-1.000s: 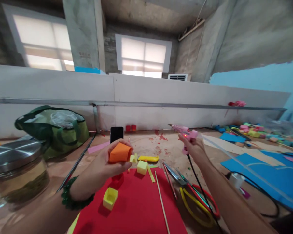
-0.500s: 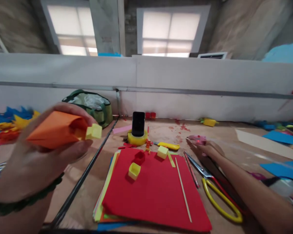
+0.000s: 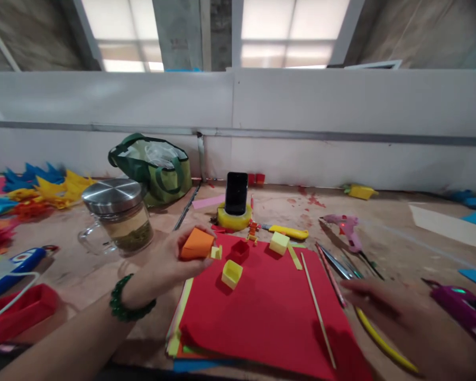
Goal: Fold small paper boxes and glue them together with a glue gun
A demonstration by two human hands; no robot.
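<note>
My left hand (image 3: 170, 259) is closed around an orange paper box (image 3: 197, 244) with a small yellow cube (image 3: 216, 252) stuck at its mouth, held just above the left edge of a red paper sheet (image 3: 269, 312). My right hand (image 3: 384, 304), blurred by motion, lies low over the yellow-handled scissors (image 3: 375, 338) at the sheet's right side; its fingers look stretched flat and hold nothing. The pink glue gun (image 3: 345, 227) rests on the table beyond it, out of my hand.
Small yellow boxes (image 3: 232, 273) and a red one (image 3: 240, 251) sit on the red sheet, with a thin wooden stick (image 3: 317, 309). A phone (image 3: 236, 193) stands on a tape roll, a lidded glass mug (image 3: 121, 217) and green bag (image 3: 154, 166) at left.
My right hand has put the pink glue gun down on the table and drawn back toward me. My left hand brought the orange box from near my face down beside the red sheet.
</note>
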